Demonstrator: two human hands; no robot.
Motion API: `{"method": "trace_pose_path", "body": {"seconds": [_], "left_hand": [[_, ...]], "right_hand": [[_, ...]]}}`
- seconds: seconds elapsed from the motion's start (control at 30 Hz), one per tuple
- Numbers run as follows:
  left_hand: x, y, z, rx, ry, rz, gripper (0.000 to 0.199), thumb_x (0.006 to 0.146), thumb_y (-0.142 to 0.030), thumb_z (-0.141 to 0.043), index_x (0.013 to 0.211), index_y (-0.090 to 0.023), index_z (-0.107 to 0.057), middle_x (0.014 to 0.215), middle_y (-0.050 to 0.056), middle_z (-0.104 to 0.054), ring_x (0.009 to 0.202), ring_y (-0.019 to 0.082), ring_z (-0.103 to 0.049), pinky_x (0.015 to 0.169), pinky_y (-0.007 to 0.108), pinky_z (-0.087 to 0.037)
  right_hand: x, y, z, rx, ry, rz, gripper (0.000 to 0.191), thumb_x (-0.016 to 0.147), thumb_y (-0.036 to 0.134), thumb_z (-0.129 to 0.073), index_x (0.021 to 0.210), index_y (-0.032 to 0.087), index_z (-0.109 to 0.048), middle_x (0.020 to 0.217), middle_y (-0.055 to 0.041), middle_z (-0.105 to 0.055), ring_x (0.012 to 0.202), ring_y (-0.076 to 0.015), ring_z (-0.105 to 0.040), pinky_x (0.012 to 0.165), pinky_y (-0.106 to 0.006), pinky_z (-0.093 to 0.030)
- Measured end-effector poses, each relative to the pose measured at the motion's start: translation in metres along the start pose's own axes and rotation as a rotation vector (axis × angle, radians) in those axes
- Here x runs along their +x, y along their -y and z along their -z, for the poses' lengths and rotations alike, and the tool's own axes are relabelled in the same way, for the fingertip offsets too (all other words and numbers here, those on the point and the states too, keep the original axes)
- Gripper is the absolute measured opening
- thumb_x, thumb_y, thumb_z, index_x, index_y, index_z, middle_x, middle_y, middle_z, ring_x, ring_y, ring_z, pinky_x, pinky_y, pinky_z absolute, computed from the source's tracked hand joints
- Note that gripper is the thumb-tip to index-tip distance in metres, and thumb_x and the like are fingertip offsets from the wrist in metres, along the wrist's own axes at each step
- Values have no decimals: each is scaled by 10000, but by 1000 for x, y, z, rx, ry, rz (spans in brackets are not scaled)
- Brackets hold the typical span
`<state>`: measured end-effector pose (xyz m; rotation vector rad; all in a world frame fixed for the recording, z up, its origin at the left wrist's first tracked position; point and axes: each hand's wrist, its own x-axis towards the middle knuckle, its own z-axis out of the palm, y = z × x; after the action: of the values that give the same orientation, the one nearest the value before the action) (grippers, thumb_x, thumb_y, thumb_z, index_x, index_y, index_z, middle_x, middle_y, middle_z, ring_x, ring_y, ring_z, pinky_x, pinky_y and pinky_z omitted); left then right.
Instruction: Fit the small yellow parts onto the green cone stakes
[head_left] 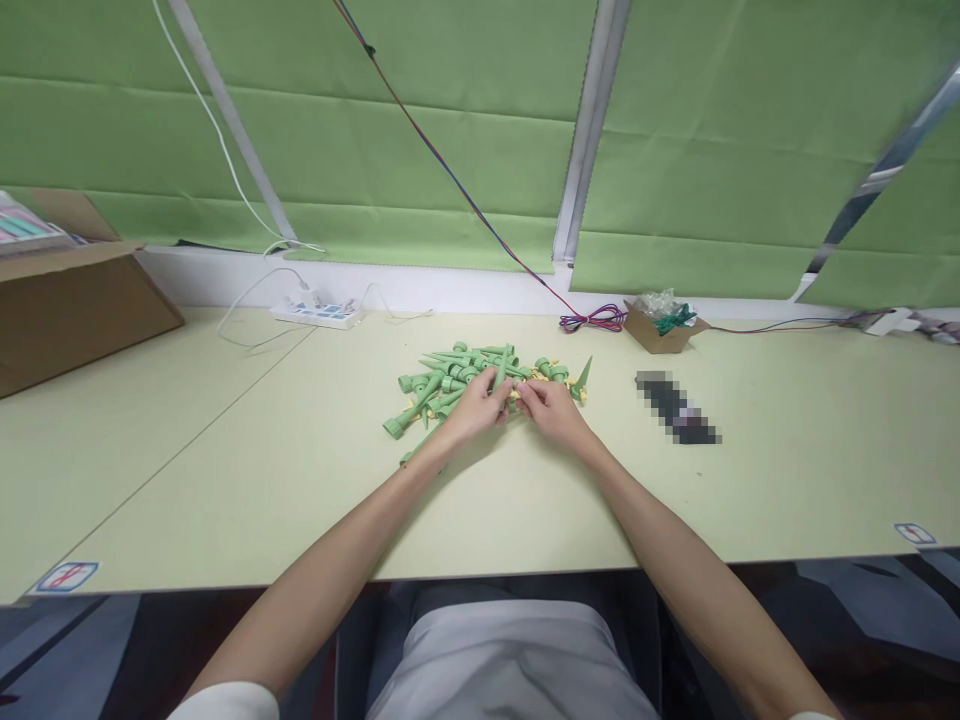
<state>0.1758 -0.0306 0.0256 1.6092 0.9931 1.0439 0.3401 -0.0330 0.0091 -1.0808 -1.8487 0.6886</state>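
Observation:
A pile of green plastic spikes with round caps (409, 418) lies on the pale table, with small yellow pieces (583, 396) scattered among and beside them. My left hand (480, 405) is closed around a green spike (502, 366) that points up and away, at the pile's near right side. Close beside it, my right hand (550, 408) is pinched at the spike's near end; whatever sits between its fingertips is too small to make out. Another green spike (420, 446) lies partly hidden behind my left forearm.
A cardboard box (75, 310) stands at the far left, near a white power strip (319, 312). Coiled red-blue wire (596, 318) and a small open carton (660, 335) lie at the back. A blurred dark object (675, 408) is on the right.

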Motion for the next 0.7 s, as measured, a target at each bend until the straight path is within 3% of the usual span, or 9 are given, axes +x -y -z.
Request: {"method": "trace_pose_path", "body": {"seconds": [0.1,0.3,0.47,0.7], "left_hand": [[1,0,1,3,-20,18,303,924,-446,-595,821,-210,-435,635,-32,-500,477,105,-484,469,249,-354],[1,-2,3,-37,-61,26,303,934,-430,-588,804,-209,-426,619,-38,-487,465,94,-474,456,236,-353],[-1,-3,1,-38,-57,45,347,914,-469,-616,789,-215,-415,618,-35,-492,479,104,-482,462,241,-355],[-2,-4,0,-19,-31,43,349,909,-470,-623,782,-218,-418,622,-28,-499,483,113,-479,464,249,-342]], "right_hand": [[0,0,-1,21,-17,-1,517,992,551,-409,616,212,-513,572,-5,-539,548,-156,-467,593,-305,-375],[0,-4,-4,148,-14,8,262,908,452,-592,1010,213,-624,809,-38,-662,687,-193,-596,652,-324,-470],[0,-6,-5,156,-6,34,210,906,406,-579,963,205,-608,848,-54,-667,764,-206,-624,689,-332,-487],[-1,-4,-3,69,5,33,249,941,408,-527,791,214,-571,663,-5,-592,606,-171,-506,597,-310,-391]]}}
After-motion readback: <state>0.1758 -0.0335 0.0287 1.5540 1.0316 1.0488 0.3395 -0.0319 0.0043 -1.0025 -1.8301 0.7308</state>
